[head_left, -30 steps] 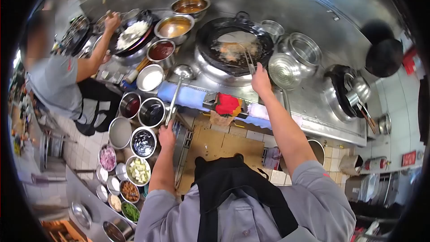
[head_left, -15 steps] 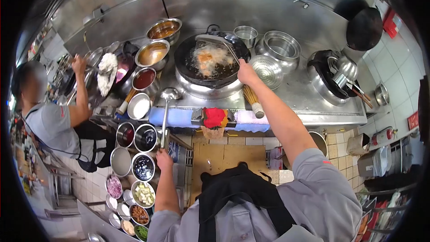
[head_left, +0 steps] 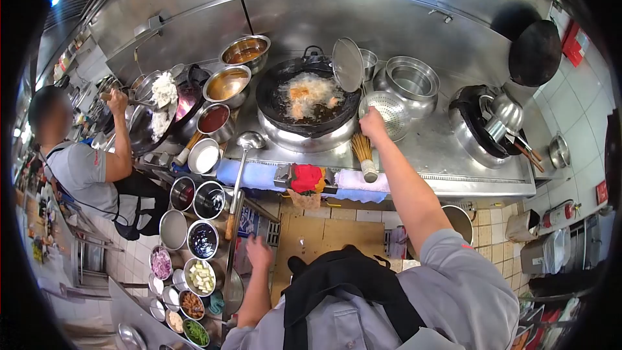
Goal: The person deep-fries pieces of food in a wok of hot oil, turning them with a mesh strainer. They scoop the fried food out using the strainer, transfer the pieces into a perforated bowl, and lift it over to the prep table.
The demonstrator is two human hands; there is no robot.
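Note:
My right hand (head_left: pixel 373 124) is closed round the handle of a round mesh strainer (head_left: pixel 348 65), which stands tilted up at the right rim of a black wok (head_left: pixel 271 107). Orange-brown pieces (head_left: pixel 300 93) fry in the wok's bubbling oil. A perforated metal strainer bowl (head_left: pixel 392 113) lies just beside my right hand. My left hand (head_left: pixel 259 252), slightly blurred, hangs below the counter with its fingers apart and nothing visible in them. Nearest to it is a long ladle (head_left: pixel 241 165) with a wooden handle end, its bowl resting on the counter edge.
Metal bowls of sauces (head_left: pixel 227 84) stand left of the wok. Tubs of chopped ingredients (head_left: pixel 199 277) line the lower left. A bamboo brush (head_left: pixel 364 155) and folded cloths (head_left: pixel 363 180) lie along the front. At left, a co-worker (head_left: pixel 91 168) handles a second wok. Another wok (head_left: pixel 479 120) sits right.
My right hand has drawn the mesh strainer out of the wok's middle, rightward and up on edge. My left hand has let go of the ladle and moved down and right.

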